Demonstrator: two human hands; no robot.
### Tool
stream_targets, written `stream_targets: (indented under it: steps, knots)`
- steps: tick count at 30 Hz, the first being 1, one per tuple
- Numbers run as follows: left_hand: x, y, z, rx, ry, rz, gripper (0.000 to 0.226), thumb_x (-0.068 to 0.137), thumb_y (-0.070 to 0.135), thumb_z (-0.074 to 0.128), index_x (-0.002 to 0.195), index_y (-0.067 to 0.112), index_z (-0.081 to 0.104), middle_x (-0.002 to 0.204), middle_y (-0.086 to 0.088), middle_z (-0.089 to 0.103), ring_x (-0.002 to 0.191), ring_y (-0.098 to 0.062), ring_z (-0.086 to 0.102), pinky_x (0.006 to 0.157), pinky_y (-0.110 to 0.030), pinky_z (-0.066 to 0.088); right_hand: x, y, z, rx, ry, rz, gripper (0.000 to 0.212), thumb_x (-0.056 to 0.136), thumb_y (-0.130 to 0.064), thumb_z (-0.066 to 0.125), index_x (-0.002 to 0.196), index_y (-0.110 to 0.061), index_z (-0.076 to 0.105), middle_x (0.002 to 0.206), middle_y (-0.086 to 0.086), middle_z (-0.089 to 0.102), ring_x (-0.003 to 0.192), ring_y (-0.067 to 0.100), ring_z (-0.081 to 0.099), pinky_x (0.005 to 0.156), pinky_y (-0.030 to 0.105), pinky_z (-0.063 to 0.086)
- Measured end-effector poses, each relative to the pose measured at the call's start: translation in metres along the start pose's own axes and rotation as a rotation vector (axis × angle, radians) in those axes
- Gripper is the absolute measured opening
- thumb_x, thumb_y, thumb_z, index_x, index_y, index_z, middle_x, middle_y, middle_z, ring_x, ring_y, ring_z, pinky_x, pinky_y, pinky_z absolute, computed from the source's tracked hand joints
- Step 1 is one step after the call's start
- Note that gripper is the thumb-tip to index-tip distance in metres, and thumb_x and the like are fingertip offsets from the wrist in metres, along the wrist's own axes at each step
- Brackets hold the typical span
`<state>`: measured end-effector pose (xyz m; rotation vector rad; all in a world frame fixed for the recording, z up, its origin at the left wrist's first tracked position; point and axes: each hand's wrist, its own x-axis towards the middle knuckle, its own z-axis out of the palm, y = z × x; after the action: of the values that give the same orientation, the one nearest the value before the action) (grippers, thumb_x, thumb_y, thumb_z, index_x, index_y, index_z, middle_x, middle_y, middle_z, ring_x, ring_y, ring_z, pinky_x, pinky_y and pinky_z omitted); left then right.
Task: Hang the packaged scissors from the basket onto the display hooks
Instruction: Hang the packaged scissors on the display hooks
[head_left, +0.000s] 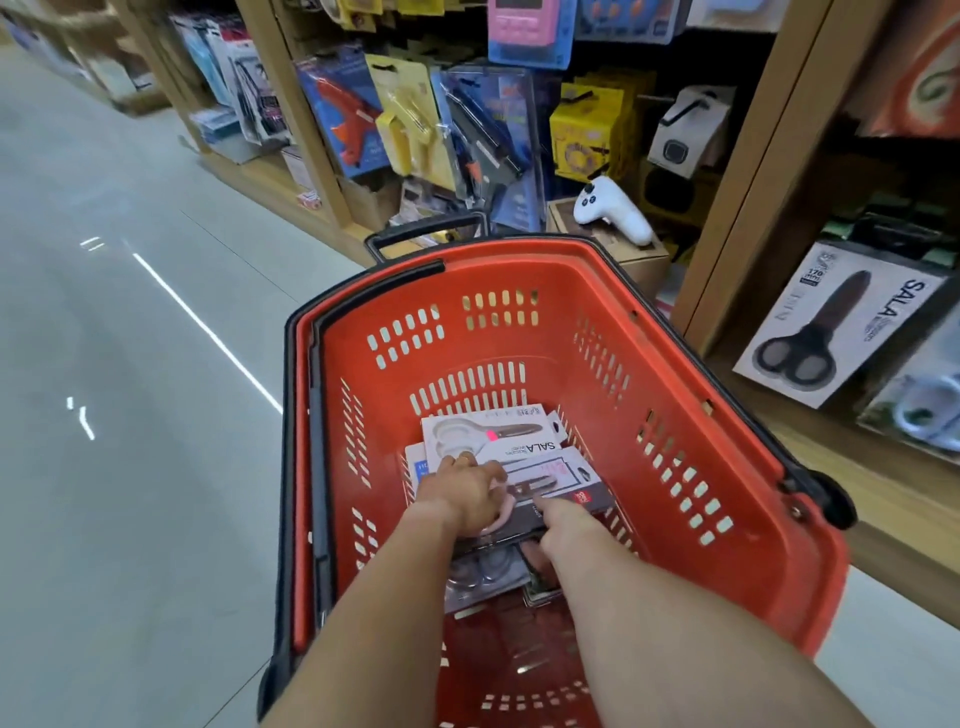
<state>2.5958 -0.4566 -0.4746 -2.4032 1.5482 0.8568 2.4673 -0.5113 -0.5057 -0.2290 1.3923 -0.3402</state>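
Observation:
A red plastic basket (675, 395) with black handles stands on the floor below me. Several packaged scissors lie stacked on its bottom; the top white SALA pack (493, 431) is clearest. Both my arms reach down into the basket. My left hand (462, 493) rests fingers-down on the stack, over a pack with pinkish scissors. My right hand (561, 519) grips the edge of a dark scissors pack (576, 501), index finger stretched along it. A boxed SALA scissors pack (841, 322) hangs on the display at the right.
Wooden shelving (753, 208) with hanging packaged goods rises behind and to the right of the basket. A white game controller (613, 208) sits on a cardboard box just beyond the basket. Pale tiled aisle floor (130, 415) stretches to the left.

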Motion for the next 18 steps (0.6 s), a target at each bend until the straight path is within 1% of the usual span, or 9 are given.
stream_targets:
  steps: [2, 4, 6, 8, 11, 13, 15, 16, 18]
  knots:
    - [-0.004, 0.001, -0.006, -0.027, 0.031, -0.011, 0.04, 0.109, 0.044, 0.036, 0.145, 0.033, 0.052, 0.148, -0.009, 0.048, 0.144, -0.032, 0.036, 0.113, -0.052, 0.04, 0.005, 0.0, 0.004, 0.042, -0.027, 0.015, 0.022, 0.104, -0.008, 0.061, 0.083, 0.0, 0.058, 0.04, 0.011, 0.058, 0.021, 0.022, 0.05, 0.019, 0.029, 0.036]
    - [-0.01, 0.003, -0.013, 0.002, 0.078, -0.027, 0.041, 0.109, 0.044, 0.037, 0.143, 0.028, 0.051, 0.145, -0.011, 0.05, 0.14, -0.033, 0.04, 0.11, -0.051, 0.042, 0.004, -0.003, 0.01, 0.005, -0.016, 0.002, 0.006, 0.099, -0.004, 0.065, 0.103, 0.0, 0.066, 0.063, 0.015, 0.066, 0.025, 0.024, 0.055, 0.021, 0.032, 0.04]
    - [-0.018, 0.008, -0.021, 0.028, 0.15, -0.043, 0.045, 0.109, 0.046, 0.037, 0.146, 0.023, 0.046, 0.146, -0.013, 0.051, 0.138, -0.034, 0.044, 0.108, -0.05, 0.043, -0.006, -0.009, 0.016, -0.091, 0.014, -0.048, 0.023, 0.095, 0.001, 0.068, 0.117, -0.005, 0.068, 0.079, 0.013, 0.067, 0.033, 0.024, 0.06, 0.025, 0.029, 0.043]
    - [-0.028, 0.011, -0.029, -0.011, 0.214, -0.065, 0.048, 0.11, 0.048, 0.033, 0.146, 0.018, 0.044, 0.147, -0.016, 0.052, 0.136, -0.035, 0.047, 0.107, -0.048, 0.042, -0.026, -0.017, 0.019, -0.13, -0.048, -0.125, 0.026, 0.091, 0.006, 0.068, 0.115, -0.005, 0.068, 0.084, 0.014, 0.069, 0.043, 0.023, 0.063, 0.03, 0.028, 0.046]
    - [-0.044, 0.016, -0.045, -0.139, 0.268, -0.111, 0.057, 0.109, 0.056, 0.03, 0.145, 0.015, 0.043, 0.146, -0.019, 0.055, 0.132, -0.038, 0.053, 0.105, -0.047, 0.044, -0.068, -0.037, 0.019, -0.268, -0.049, -0.294, 0.025, 0.085, 0.011, 0.071, 0.106, -0.001, 0.067, 0.092, 0.02, 0.074, 0.059, 0.027, 0.068, 0.039, 0.033, 0.053]
    - [-0.06, 0.022, -0.061, -0.261, 0.291, -0.127, 0.069, 0.104, 0.068, 0.027, 0.144, 0.014, 0.043, 0.141, -0.018, 0.061, 0.126, -0.038, 0.059, 0.104, -0.046, 0.047, -0.094, -0.056, 0.014, -0.331, -0.065, -0.407, 0.019, 0.085, 0.012, 0.072, 0.098, 0.001, 0.066, 0.086, 0.019, 0.073, 0.061, 0.028, 0.069, 0.044, 0.038, 0.058]
    - [-0.078, 0.032, -0.08, -0.419, 0.301, -0.107, 0.081, 0.099, 0.078, 0.029, 0.146, 0.013, 0.043, 0.136, -0.015, 0.065, 0.121, -0.035, 0.062, 0.102, -0.042, 0.046, -0.125, -0.078, 0.006, -0.394, -0.099, -0.512, 0.016, 0.086, 0.01, 0.073, 0.094, -0.002, 0.067, 0.083, 0.016, 0.074, 0.061, 0.026, 0.072, 0.051, 0.037, 0.061]
    - [-0.087, 0.039, -0.091, -0.496, 0.307, -0.088, 0.086, 0.095, 0.083, 0.032, 0.143, 0.013, 0.047, 0.132, -0.013, 0.067, 0.118, -0.033, 0.063, 0.103, -0.042, 0.047, -0.141, -0.09, 0.0, -0.417, -0.114, -0.586, 0.017, 0.085, 0.011, 0.074, 0.089, -0.005, 0.069, 0.083, 0.014, 0.075, 0.06, 0.023, 0.072, 0.052, 0.034, 0.06]
    - [-0.106, 0.056, -0.112, -0.657, 0.347, -0.022, 0.089, 0.081, 0.095, 0.039, 0.124, 0.021, 0.062, 0.118, -0.003, 0.072, 0.106, -0.025, 0.066, 0.102, -0.044, 0.05, -0.171, -0.115, -0.013, -0.417, -0.142, -0.755, 0.021, 0.081, 0.01, 0.075, 0.082, -0.011, 0.072, 0.085, 0.013, 0.076, 0.063, 0.022, 0.072, 0.06, 0.033, 0.061]
